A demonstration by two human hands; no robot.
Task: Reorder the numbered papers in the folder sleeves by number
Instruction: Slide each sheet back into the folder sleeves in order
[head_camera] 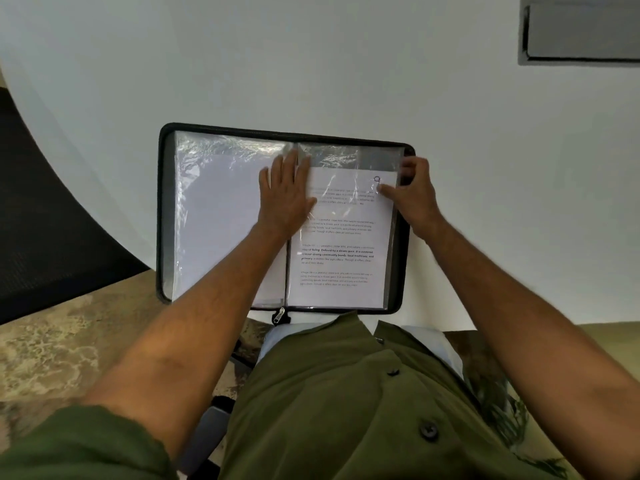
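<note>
White table (346,81) is carrying an open folder (162,209); left hand (285,199) is pressing flat, fingers spread, while right hand (414,192) is pinching the printed paper (341,254) at its top-right corner.

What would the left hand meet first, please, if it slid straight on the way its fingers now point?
The left hand lies flat near the spine, fingers pointing away from the person. Straight on, it would likely cross the sleeve's crinkled top, then meet the folder's black zipped edge.

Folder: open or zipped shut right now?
Open. The folder lies spread flat on the table, both sleeve pages showing, zipper pull hanging loose.
</note>
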